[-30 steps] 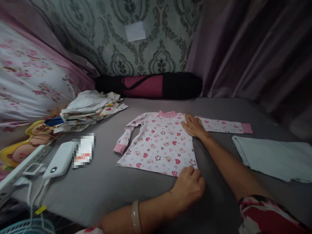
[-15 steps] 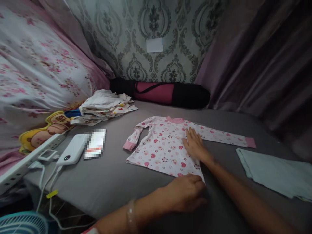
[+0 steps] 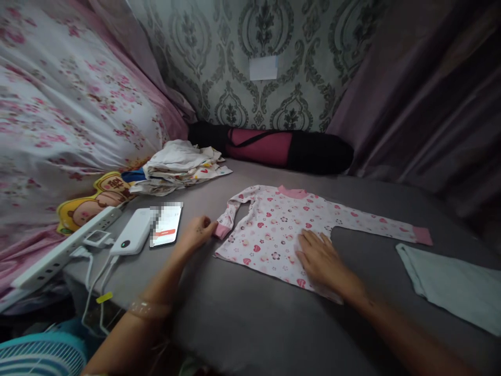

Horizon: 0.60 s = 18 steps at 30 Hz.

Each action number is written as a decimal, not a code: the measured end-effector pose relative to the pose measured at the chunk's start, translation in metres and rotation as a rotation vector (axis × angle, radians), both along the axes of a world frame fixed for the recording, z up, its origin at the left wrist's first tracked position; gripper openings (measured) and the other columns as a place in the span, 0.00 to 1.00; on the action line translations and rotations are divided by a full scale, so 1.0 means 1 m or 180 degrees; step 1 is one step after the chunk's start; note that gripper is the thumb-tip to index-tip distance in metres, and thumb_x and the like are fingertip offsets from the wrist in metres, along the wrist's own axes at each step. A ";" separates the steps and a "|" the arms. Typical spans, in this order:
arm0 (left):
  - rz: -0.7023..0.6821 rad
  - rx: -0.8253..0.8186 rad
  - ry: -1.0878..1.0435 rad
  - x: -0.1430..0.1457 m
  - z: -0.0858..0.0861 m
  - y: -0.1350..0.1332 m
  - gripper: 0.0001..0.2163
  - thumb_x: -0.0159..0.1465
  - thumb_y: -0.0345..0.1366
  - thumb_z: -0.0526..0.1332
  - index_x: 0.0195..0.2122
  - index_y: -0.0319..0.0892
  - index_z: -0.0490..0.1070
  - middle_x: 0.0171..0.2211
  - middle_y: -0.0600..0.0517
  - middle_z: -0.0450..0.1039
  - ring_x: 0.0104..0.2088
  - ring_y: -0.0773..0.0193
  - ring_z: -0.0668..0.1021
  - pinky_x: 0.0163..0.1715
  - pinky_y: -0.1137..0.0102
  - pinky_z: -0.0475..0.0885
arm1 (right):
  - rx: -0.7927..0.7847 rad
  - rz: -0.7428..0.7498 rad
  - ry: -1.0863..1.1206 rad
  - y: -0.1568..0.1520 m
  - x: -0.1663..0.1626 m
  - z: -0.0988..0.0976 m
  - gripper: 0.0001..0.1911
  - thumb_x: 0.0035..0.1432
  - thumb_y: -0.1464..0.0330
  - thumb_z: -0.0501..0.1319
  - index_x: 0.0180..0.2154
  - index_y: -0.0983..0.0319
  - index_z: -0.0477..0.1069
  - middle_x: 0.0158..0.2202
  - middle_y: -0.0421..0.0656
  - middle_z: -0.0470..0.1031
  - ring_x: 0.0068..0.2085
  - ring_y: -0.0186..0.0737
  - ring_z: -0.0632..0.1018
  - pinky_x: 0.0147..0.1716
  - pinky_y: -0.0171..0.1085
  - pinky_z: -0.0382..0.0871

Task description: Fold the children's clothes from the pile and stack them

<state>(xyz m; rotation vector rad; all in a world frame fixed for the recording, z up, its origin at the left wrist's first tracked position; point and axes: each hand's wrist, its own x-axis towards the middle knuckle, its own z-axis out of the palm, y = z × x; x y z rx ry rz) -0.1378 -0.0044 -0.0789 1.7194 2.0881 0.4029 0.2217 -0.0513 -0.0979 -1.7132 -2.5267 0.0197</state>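
A child's long-sleeved shirt [image 3: 270, 230], white with pink hearts and flowers, lies spread on the grey bed surface [image 3: 235, 324]. Its collar and cuffs are pink. At the left sleeve's cuff is my left hand [image 3: 199, 231], its fingers closed on the cuff's edge; that sleeve is bent downward. My right hand [image 3: 323, 261] rests flat on the lower right part of the shirt, fingers stretched out and holding nothing. The right sleeve reaches straight out to the side. Beside it lies a folded pale green cloth [image 3: 450, 284].
A pile of clothes [image 3: 180, 164] sits at the back left. A phone [image 3: 167, 224], a white power bank [image 3: 133, 232] and a power strip [image 3: 66, 248] with cables are on the left. A black-and-maroon long bag [image 3: 260, 146] lies along the wall. A blue fan [image 3: 43, 355] stands low at left.
My left hand has moved from the shirt's bottom hem leftward to the left cuff. My right hand has slid lower on the shirt and stays flat. The view has shifted slightly left.
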 end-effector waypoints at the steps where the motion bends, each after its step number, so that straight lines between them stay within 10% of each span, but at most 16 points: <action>1: 0.0006 -0.0061 -0.0084 0.003 0.000 0.002 0.15 0.60 0.46 0.54 0.35 0.39 0.69 0.31 0.48 0.73 0.33 0.60 0.74 0.31 0.70 0.64 | 0.0028 0.0147 0.0024 0.005 -0.014 0.006 0.23 0.63 0.64 0.47 0.55 0.63 0.68 0.60 0.54 0.64 0.61 0.53 0.64 0.61 0.55 0.53; 9: -0.0560 -0.0833 -0.0994 0.001 0.007 0.022 0.11 0.49 0.43 0.61 0.24 0.40 0.67 0.18 0.58 0.61 0.20 0.70 0.63 0.20 0.74 0.53 | -0.0188 0.0529 0.0277 0.035 -0.086 0.014 0.22 0.63 0.67 0.51 0.55 0.68 0.65 0.61 0.55 0.63 0.61 0.50 0.64 0.60 0.47 0.56; 18: 0.0177 0.0960 -0.1901 -0.079 0.047 0.107 0.14 0.44 0.40 0.63 0.30 0.40 0.64 0.24 0.57 0.67 0.23 0.68 0.71 0.25 0.74 0.66 | -0.0236 0.0551 0.0296 0.035 -0.080 0.012 0.22 0.63 0.66 0.52 0.57 0.67 0.64 0.62 0.54 0.60 0.62 0.49 0.62 0.58 0.45 0.57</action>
